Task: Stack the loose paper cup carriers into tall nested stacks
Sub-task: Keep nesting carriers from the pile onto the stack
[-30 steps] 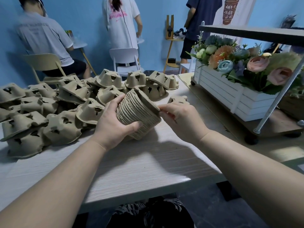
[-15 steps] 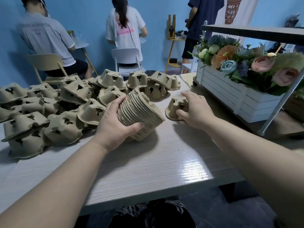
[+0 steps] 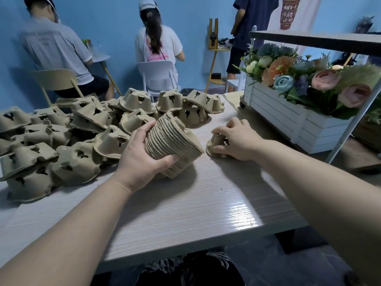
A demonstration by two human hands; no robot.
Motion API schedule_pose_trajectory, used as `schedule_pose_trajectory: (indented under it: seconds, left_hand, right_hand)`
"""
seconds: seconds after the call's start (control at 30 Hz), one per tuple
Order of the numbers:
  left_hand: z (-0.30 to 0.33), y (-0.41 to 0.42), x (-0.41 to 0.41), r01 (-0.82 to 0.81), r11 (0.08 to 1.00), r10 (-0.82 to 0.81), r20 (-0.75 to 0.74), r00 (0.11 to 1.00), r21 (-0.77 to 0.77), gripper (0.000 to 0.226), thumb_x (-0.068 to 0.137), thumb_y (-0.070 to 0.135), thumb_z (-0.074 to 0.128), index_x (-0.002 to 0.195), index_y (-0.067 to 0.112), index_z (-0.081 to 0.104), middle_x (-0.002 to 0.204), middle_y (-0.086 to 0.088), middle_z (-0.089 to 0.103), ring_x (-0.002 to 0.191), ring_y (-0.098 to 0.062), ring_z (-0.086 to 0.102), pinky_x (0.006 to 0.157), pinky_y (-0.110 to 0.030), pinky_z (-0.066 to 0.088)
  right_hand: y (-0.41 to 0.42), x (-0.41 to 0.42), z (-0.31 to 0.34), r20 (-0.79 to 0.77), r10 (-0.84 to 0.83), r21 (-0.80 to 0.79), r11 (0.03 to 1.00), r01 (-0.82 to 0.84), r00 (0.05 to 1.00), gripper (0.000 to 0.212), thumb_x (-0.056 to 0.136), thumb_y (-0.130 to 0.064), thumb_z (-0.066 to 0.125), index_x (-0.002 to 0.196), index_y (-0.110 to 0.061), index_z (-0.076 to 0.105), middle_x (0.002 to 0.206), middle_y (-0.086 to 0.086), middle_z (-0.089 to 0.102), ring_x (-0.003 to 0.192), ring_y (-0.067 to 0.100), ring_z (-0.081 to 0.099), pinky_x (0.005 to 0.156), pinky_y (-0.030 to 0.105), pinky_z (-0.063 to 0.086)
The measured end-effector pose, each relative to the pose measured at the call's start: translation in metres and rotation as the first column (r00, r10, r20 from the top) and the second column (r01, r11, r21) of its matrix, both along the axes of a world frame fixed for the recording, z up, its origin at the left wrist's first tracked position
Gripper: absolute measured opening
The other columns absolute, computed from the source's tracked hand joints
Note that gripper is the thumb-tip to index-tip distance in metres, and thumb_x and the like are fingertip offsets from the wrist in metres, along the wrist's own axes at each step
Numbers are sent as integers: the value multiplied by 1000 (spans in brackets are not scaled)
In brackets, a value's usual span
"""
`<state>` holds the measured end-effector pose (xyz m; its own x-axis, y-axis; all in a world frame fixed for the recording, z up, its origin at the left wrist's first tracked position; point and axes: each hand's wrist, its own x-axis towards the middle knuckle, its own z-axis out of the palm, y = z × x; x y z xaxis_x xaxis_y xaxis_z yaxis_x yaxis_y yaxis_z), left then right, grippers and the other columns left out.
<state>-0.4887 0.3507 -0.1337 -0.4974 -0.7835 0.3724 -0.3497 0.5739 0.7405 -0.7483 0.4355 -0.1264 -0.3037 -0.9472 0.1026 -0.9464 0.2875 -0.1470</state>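
Head view: pale worktop (image 3: 185, 213) nearest. Left hand (image 3: 140, 162) clasped round nested stack (image 3: 173, 146), tilted on its side, lower edge touching the worktop. Right hand (image 3: 237, 139) curled over single loose carrier (image 3: 215, 144), just beside the stack. Farther left, heap of loose carriers (image 3: 68, 139). Beyond right, white flower box (image 3: 288, 120).
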Motion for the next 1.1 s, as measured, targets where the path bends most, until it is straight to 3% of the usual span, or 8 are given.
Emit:
schedule_pose_trajectory:
  seconds: [0.13, 0.23, 0.4, 0.6, 0.73, 0.9, 0.97, 1.1]
  left_hand:
    - [-1, 0, 1, 3, 1000, -3, -8, 1000, 3, 108, 43, 66, 69, 143, 37, 38, 136, 9, 48, 124, -8, 45, 105, -24, 33]
    - [0, 0, 1, 2, 1000, -2, -5, 1000, 3, 109, 43, 66, 69, 143, 37, 38, 136, 9, 47, 124, -8, 45, 104, -24, 33]
    - [0, 0, 1, -2, 1000, 2, -9, 1000, 0, 109, 43, 66, 68, 143, 37, 38, 135, 9, 47, 123, -6, 44, 103, -22, 32]
    - [-1, -1, 2, -3, 1000, 3, -6, 1000, -2, 110, 43, 67, 68, 144, 37, 38, 137, 8, 48, 124, -8, 45, 105, -27, 35]
    - [-1, 0, 2, 0, 1000, 0, -10, 1000, -1, 111, 43, 67, 68, 144, 36, 38, 137, 8, 47, 124, -7, 45, 105, -25, 34]
    - [-1, 0, 2, -1, 1000, 1, -12, 1000, -4, 110, 43, 67, 68, 144, 36, 38, 137, 8, 48, 125, -8, 45, 106, -28, 35]
    - [-1, 0, 2, -1, 1000, 0, -17, 1000, -3, 110, 43, 67, 68, 144, 36, 38, 137, 8, 48, 124, -8, 45, 106, -27, 35]
    - [-1, -1, 3, 4, 1000, -4, -15, 1000, -4, 109, 44, 67, 69, 144, 37, 37, 137, 9, 47, 125, -6, 44, 105, -25, 34]
  right_hand:
    - [4, -1, 3, 13, 43, 27, 999, -44, 999, 44, 84, -51, 63, 123, -36, 50, 130, 5, 38, 116, 28, 31, 99, 42, 38]
    - [7, 2, 5, 37, 28, -45, 999, -27, 999, 43, 84, -49, 64, 122, -32, 51, 127, 5, 41, 115, 27, 34, 97, 40, 40]
    - [6, 9, 6, 257, -38, -302, 946, 118, 966, 42, 87, -47, 61, 117, -20, 50, 120, 7, 43, 104, 26, 50, 89, 37, 42]
    - [17, 8, -8, 458, -30, -315, 929, 194, 888, 42, 88, -52, 56, 110, -17, 44, 119, 4, 58, 107, 23, 58, 92, 41, 45]
    - [23, 6, -15, 397, -95, -342, 908, 243, 913, 60, 82, -48, 67, 125, -14, 43, 123, 4, 51, 102, 22, 57, 86, 38, 46]
    - [23, 13, -9, 240, -28, -371, 921, 119, 970, 78, 78, -25, 72, 144, -33, 30, 149, 1, 26, 113, 25, 53, 88, 38, 47]
    - [19, 18, -8, 193, -20, -351, 932, 88, 981, 70, 80, -26, 70, 141, -33, 37, 151, 0, 25, 119, 25, 49, 92, 37, 45]
    - [11, 19, -13, 106, -41, -287, 955, 70, 994, 25, 88, -30, 61, 111, -21, 64, 133, 2, 49, 115, 26, 50, 88, 37, 45]
